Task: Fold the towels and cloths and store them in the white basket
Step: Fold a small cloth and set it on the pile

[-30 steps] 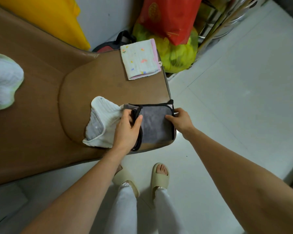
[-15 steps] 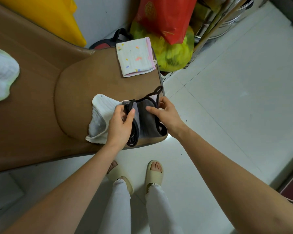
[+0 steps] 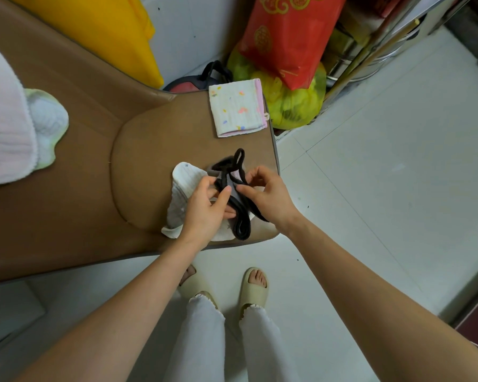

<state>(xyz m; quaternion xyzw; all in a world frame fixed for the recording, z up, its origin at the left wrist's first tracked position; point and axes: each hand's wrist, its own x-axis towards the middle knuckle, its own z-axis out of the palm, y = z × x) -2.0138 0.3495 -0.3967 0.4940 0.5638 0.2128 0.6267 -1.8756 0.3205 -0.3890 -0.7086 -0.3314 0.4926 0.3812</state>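
Your left hand [image 3: 204,210] and your right hand [image 3: 268,195] are close together over the front end of the brown padded seat [image 3: 100,172]. Both hands grip the small grey cloth with a thick black edge [image 3: 239,213]. Your left thumb and fingers pinch its left side, and your right thumb and fingers pinch its right side. The grey cloth is bunched up between your hands, and a black loop of its edge sticks up at the far end. Its near end hangs down to touch the seat close to the front edge.

Under your left hand lies a white crinkly cloth [image 3: 181,194], flat on the seat and touching the grey cloth. Farther back, near the right edge of the seat, sits a folded white cloth with small coloured spots and a pink border [image 3: 236,108], well apart from your hands. At the far left of the seat is a heap of white and pale green towels [image 3: 42,125].

Behind the seat stand a red bag with gold patterns [image 3: 284,37] and a yellow-green bag [image 3: 293,100]. Your feet in cream slippers [image 3: 255,288] stand on the white tiled floor [image 3: 384,175]
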